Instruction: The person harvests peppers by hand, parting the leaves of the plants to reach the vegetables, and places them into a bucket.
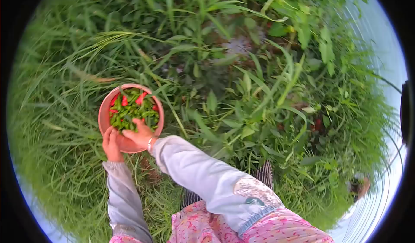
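A round pinkish-orange bucket (103, 118) stands in the grass, left of centre. Green and red chili peppers (129, 110) lie inside it. My left hand (112, 145) is at the bucket's near-left rim, with its fingers close together over the edge. Reaching in over the near side, my right hand (141, 134) has its thumb and fingers apart above the peppers. Nothing shows between the visible fingers, though some fingertips are hard to make out. A bracelet circles my right wrist.
Tall grass (65, 92) surrounds the bucket. Leafy plants (246, 126) fill the middle and right, with a few red spots among them. A dark object (405, 113) and curved thin lines are at the right edge.
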The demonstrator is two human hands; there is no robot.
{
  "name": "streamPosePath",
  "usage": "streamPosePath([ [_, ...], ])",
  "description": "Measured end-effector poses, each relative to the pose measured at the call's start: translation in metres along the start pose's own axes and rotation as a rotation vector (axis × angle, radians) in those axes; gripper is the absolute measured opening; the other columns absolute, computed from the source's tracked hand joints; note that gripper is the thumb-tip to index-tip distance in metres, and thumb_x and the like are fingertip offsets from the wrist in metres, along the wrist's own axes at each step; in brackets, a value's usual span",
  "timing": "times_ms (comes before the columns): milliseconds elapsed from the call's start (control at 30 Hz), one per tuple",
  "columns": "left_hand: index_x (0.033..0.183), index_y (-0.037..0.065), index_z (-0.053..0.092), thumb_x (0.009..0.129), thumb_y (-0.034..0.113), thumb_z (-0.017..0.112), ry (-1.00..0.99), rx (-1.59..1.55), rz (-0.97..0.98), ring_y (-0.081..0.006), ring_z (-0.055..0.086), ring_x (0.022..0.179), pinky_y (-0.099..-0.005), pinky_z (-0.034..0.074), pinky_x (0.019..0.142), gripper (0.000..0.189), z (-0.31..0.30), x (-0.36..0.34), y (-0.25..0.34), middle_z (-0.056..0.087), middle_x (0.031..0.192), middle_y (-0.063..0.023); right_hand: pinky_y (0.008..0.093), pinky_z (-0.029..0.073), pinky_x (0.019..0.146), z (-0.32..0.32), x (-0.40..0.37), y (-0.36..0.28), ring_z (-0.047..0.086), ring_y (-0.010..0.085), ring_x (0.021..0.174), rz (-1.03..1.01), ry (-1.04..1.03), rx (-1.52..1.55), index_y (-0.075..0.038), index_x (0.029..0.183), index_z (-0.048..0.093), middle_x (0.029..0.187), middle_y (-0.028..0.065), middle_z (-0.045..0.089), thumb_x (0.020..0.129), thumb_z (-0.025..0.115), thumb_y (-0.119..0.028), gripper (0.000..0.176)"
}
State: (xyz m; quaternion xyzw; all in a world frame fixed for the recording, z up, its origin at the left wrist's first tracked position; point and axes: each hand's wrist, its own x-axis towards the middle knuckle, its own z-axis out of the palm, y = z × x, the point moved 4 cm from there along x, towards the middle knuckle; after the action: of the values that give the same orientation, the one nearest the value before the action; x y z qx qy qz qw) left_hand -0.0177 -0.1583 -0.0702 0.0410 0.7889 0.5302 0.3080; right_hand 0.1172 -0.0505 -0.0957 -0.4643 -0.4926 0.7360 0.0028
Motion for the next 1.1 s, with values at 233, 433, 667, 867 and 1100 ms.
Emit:
streamPosePath([
  [233, 0.122, -0.005, 0.048, 0.091, 0.012, 0.051, -0.404, 0.325, 0.142, -0.0171, 0.055, 0.101, -0.0289, 0.043, 0.088, 0.036, 0.066, -0.055, 0.031, 0.056, 0.115, -0.0116, 0.0335, 0.037, 0.095, -0.006, -0.002, -0.010, 0.049, 0.0277, 0.112, -0.002, -0.194, 0.490, 0.006, 0.124, 0.041, 0.120, 0.0217, 0.051, 0.084, 0.051, -0.054, 0.073],
  [433, 0.129, -0.002, 0.041, 0.091, 0.008, 0.050, -0.506, 0.352, 0.134, -0.0170, 0.054, 0.101, -0.0281, 0.043, 0.086, 0.040, 0.083, -0.079, 0.036, 0.053, 0.120, -0.0118, 0.0363, 0.029, 0.103, -0.044, -0.033, -0.023, 0.038, 0.0297, 0.125, 0.131, -0.243, 0.811, 0.001, 0.138, 0.025, 0.137, 0.0209, 0.036, 0.080, 0.047, -0.064, 0.090],
  [667, 0.132, 0.000, 0.037, 0.081, -0.007, 0.047, -0.404, 0.974, 0.274, -0.0211, 0.051, 0.106, -0.0291, 0.042, 0.087, 0.052, 0.034, -0.013, -0.008, 0.050, 0.124, -0.0152, 0.0390, 0.039, 0.093, -0.076, -0.014, -0.029, 0.050, 0.0339, 0.111, -0.147, -0.040, 0.056, -0.002, 0.120, 0.048, 0.117, 0.0205, 0.052, 0.079, 0.058, -0.028, 0.049],
  [867, 0.128, 0.002, 0.044, 0.085, -0.001, 0.049, -0.441, 0.708, 0.308, -0.0207, 0.051, 0.109, -0.0314, 0.041, 0.091, 0.043, 0.081, 0.004, -0.007, 0.052, 0.122, -0.0111, 0.0406, 0.044, 0.081, -0.242, -0.068, -0.075, 0.055, 0.0332, 0.090, -0.513, 0.422, -0.081, -0.003, 0.088, 0.059, 0.093, 0.0159, 0.056, 0.072, 0.057, -0.009, 0.017],
  [1100, 0.118, 0.000, 0.051, 0.089, 0.005, 0.048, -0.843, 0.610, 0.464, -0.0174, 0.052, 0.102, -0.0279, 0.041, 0.087, 0.029, 0.244, -0.059, 0.031, 0.054, 0.115, -0.0091, 0.0614, 0.016, 0.101, -0.396, -0.171, 0.012, 0.020, 0.0408, 0.132, 0.109, 0.712, -0.733, -0.013, 0.126, 0.045, 0.138, 0.0145, 0.032, 0.067, 0.070, -0.018, 0.064],
])
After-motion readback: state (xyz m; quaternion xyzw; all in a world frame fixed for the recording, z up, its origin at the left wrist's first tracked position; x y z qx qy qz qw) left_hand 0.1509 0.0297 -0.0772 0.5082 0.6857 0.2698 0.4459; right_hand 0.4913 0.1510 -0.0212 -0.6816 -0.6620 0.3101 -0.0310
